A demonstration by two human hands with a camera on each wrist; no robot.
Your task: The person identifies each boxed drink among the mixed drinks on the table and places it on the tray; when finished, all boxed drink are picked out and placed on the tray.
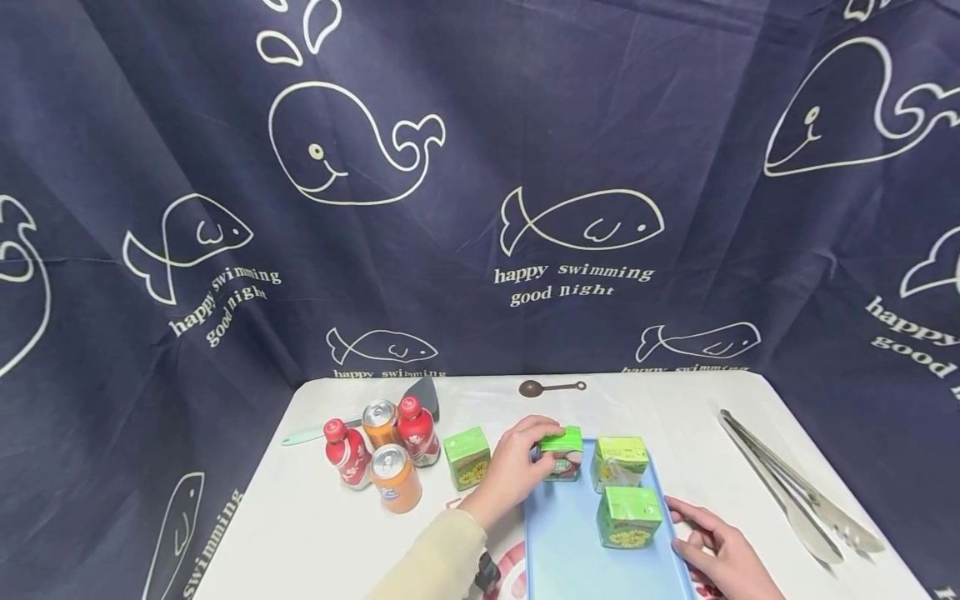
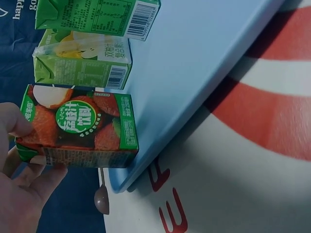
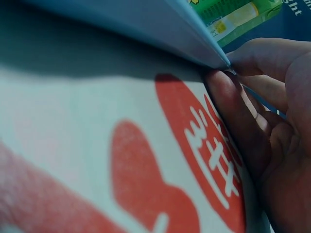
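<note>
My left hand [image 1: 516, 463] grips a lychee juice carton [image 2: 80, 121] near its top, fingers on one side and thumb on the other. The carton stands upright at the far left corner of a light blue tray [image 1: 566, 546]. At the tray's right edge, my right hand [image 1: 716, 546] pinches the rim, with a fingertip tucked under it in the right wrist view. Also upright on the tray are a yellow-green juice carton [image 1: 621, 463] at the far right and a green drink carton [image 1: 630, 518] in front of it.
Left of the tray stands another green carton [image 1: 467, 458]. Farther left cluster two red bottles [image 1: 348, 454] and two orange cans [image 1: 396, 478], with a spatula [image 1: 423, 395] behind. A brown spoon [image 1: 534, 388] lies at the back, metal tongs [image 1: 798, 492] at the right.
</note>
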